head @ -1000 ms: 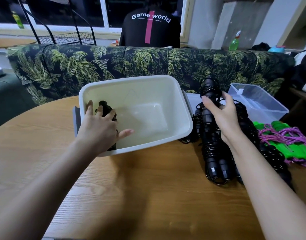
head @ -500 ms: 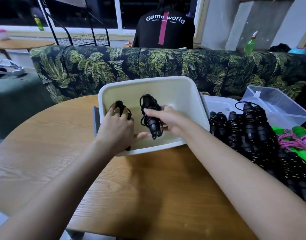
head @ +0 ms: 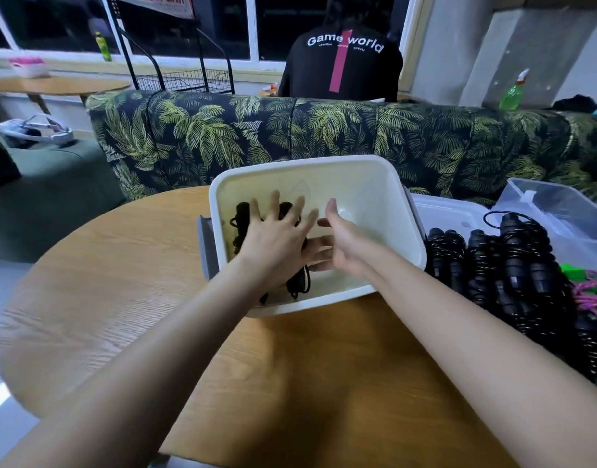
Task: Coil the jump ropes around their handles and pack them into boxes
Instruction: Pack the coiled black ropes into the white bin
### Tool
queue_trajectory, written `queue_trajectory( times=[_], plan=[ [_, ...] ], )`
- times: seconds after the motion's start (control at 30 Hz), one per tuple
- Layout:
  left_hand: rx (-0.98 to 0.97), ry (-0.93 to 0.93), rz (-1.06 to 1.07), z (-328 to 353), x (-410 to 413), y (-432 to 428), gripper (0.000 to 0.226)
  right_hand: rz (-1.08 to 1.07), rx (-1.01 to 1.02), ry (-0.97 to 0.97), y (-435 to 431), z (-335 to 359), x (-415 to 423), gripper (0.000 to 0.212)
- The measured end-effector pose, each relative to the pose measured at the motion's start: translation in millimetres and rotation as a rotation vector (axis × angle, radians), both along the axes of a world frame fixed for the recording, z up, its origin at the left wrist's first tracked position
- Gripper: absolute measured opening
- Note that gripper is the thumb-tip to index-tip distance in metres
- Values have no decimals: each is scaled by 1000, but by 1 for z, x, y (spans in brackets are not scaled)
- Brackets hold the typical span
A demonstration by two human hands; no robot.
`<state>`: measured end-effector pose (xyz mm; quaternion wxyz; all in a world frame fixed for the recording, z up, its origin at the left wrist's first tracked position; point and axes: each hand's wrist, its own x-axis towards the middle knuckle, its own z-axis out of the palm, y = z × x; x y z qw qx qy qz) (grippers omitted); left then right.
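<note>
Left hand [head: 273, 243] spreads straight fingers over two coiled black ropes [head: 242, 218] inside the white tub [head: 410, 228]; right hand [head: 342, 246] beside it, fingers loose, holding nothing; a heap of ropes [head: 493, 265] lies right of the tub.

The box [head: 374, 184] sits at the far side of the bench [head: 121, 298], in front of the sofa [head: 324, 136]. Two coiled jump ropes [head: 242, 211] lie side by side in its left part, under the left hand [head: 273, 244]. The right hand [head: 344, 244] is inside the box, just right of the left. A pile of coiled ropes [head: 493, 265] lies on the bench right of the box, with another container [head: 567, 211] behind it. A person [head: 341, 69] sits behind the sofa.
</note>
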<state>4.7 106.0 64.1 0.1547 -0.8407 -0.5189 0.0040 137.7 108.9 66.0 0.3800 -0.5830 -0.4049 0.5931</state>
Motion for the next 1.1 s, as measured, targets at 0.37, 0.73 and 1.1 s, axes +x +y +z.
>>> queue_trajectory(
  times=[0.37,0.73,1.1],
  plan=[
    [-133,89,13,-17,-4,9,61,686,652,-1575,-80,-5,81,104],
    [-236,5,101,-11,-6,5,60,430,1099,-1476,-70,-39,111,80],
    [-318,-54,117,-12,-5,16,64,-317,572,-1347,-142,-27,165,53]
  ],
)
